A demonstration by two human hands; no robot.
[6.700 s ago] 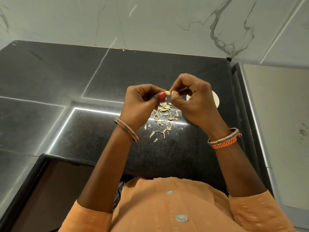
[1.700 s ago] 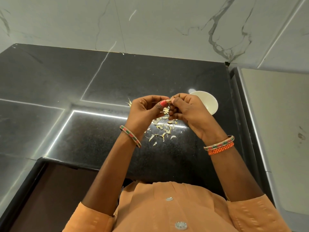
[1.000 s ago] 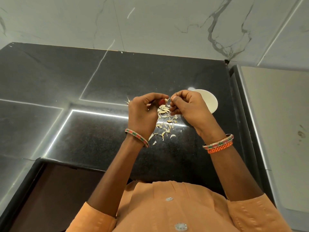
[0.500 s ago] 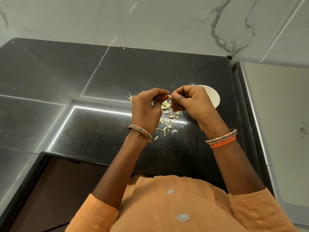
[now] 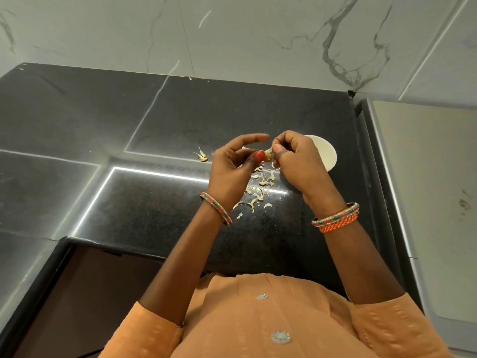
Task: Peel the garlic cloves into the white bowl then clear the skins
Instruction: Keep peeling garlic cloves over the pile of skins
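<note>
Since half a second ago we have straightened the index finger of our left hand (image 5: 233, 167), which was curled over the clove before; it now points toward the right hand, and the two hands have drifted slightly apart. The garlic clove (image 5: 265, 154) sits between them, held above the black desk (image 5: 154, 210). Our left thumb, its nail painted red, presses the clove from below against a finger we cannot make out, so the left fingers grasp the clove. Our right hand (image 5: 299, 164) is curled, with thumb and forefinger pinching at the pale skin on the clove's right end; how much skin has come loose is too small to tell.

Below the hands a scatter of garlic skins (image 5: 259, 188) lies on the desk, running from under the clove toward our body. One unpeeled clove (image 5: 202, 155) lies apart on the desk, left of the left hand. The white bowl (image 5: 325, 153) stands on the desk just beyond the right hand, half hidden by it; we cannot see what it holds.

We wear a beaded bangle (image 5: 216, 211) on the left wrist and a stack of orange bangles (image 5: 335, 217) on the right. A marble-patterned wall (image 5: 245, 34) rises behind the desk, and a pale surface (image 5: 426, 189) lies to the right.
</note>
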